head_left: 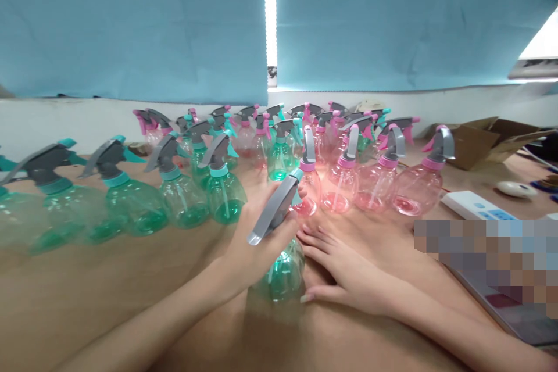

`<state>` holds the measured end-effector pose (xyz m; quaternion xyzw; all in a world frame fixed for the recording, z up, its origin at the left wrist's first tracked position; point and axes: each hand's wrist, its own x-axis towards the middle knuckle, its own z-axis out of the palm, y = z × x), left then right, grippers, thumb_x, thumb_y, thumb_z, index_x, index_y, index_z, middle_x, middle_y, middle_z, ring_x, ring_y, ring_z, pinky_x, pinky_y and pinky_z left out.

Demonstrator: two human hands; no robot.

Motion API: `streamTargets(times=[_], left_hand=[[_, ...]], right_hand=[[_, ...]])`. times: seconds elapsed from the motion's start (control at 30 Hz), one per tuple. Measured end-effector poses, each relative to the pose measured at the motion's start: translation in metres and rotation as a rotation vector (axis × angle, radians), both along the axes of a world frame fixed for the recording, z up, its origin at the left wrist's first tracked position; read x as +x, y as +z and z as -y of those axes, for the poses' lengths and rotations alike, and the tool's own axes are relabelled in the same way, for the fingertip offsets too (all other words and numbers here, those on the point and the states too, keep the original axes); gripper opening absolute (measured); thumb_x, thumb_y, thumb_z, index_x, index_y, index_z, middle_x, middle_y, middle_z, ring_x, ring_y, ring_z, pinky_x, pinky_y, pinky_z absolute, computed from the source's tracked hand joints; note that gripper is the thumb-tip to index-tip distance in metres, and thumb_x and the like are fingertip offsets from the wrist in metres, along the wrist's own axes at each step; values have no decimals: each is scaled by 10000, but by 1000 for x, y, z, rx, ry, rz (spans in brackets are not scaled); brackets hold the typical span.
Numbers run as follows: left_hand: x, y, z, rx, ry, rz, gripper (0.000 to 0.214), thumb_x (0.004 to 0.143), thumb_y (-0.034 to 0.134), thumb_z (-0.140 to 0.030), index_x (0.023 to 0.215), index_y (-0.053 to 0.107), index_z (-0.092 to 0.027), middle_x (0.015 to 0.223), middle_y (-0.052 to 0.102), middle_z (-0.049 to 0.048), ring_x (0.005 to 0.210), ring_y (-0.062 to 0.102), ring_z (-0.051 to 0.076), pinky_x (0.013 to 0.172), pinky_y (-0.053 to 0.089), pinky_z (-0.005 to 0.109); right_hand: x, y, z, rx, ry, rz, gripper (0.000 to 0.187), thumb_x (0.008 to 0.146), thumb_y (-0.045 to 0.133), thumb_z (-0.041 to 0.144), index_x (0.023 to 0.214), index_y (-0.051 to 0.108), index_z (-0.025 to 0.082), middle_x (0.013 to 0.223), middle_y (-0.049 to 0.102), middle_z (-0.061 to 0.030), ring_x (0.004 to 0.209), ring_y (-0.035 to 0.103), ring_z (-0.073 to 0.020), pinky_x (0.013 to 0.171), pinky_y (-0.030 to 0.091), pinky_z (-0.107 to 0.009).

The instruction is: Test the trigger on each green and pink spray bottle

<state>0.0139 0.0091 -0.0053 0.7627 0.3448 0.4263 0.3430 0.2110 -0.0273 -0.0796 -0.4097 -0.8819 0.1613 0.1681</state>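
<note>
A green spray bottle (281,273) with a grey and teal trigger head stands at the front middle of the table. My left hand (257,226) is wrapped round its neck, just under the grey head, so the collar is hidden. On the right of the bottle my right hand (333,264) rests palm down on the table with its fingers stretched out. Its fingertips are close to the bottle; whether they touch it I cannot tell. Beyond my hands, a row of green spray bottles (183,203) runs to the left and a row of pink spray bottles (375,186) to the right.
More pink and green bottles (281,154) crowd the back of the wooden table (174,308). To the right are an opened cardboard box (479,139), a white power strip (468,204), a white mouse (517,189) and a dark flat device (501,296), partly blurred out. Blue curtains (131,23) hang behind.
</note>
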Motion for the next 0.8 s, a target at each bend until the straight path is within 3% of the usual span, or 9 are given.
streamTargets(times=[0.23,0.4,0.6,0.8], left_hand=[[1,0,0,-31,-25,-25,144,808,567,-164,935,530,-218,797,565,-18,655,501,118,594,429,245],[2,0,-2,0,-17,-43,218,786,578,-157,994,550,-219,845,592,-2,689,565,133,609,475,245],[4,4,-2,8,-11,-41,222,752,582,-177,965,534,-218,813,566,-3,694,565,147,635,490,277],[3,1,-4,48,-12,-40,234,714,563,-139,917,507,-240,802,550,-18,661,545,141,582,446,263]], right_hand=[[-1,5,0,18,0,-15,715,843,594,651,1384,530,187,1449,509,-132,1378,384,-326,1167,214,-537],[-1,5,0,20,16,-18,683,857,607,605,1402,504,207,1437,516,-125,1393,355,-328,1159,228,-544],[0,5,-1,24,29,-6,719,860,607,595,1447,446,211,1440,512,-123,1394,351,-323,1161,232,-539],[1,7,-2,-3,25,38,720,871,550,649,1409,495,174,1453,496,-137,1417,319,-309,1183,201,-514]])
